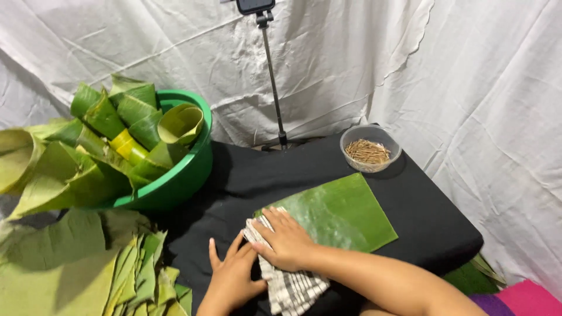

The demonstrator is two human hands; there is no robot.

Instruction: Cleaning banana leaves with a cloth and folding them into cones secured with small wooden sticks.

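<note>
Pressing down on a checked cloth point(293, 281), the right hand point(287, 240) lies flat with its fingers slightly spread, fingertips reaching the near corner of a green leaf sheet point(336, 213). The left hand point(231, 281) is laid palm down just beside it on the black table cover point(421, 222), fingers spread and touching the cloth's left edge; nothing is pinched by either hand. The wiping is judged to go best when the cloth is kept flat under the whole palm, moved along the leaf's fine ribs rather than across them, and the sheet is steadied by the free hand so that it neither slides nor tears.

The leaf sheet lies flat on the table cover, near the middle, angled with one corner under the cloth. It is cut to a rough rectangle, glossy, deep green with a paler sheen across its centre, and no split is seen.

To the left, loose leaf pieces point(88, 269) are heaped beside the table. Further back on the left, a green basin point(187, 169) is filled with rolled and folded leaves. At the far edge of the table, a clear bowl point(370, 147) of thin wooden sticks is set well apart from the sheet. Behind it, a thin stand pole point(274, 88) rises against a white draped sheet point(468, 76).
</note>
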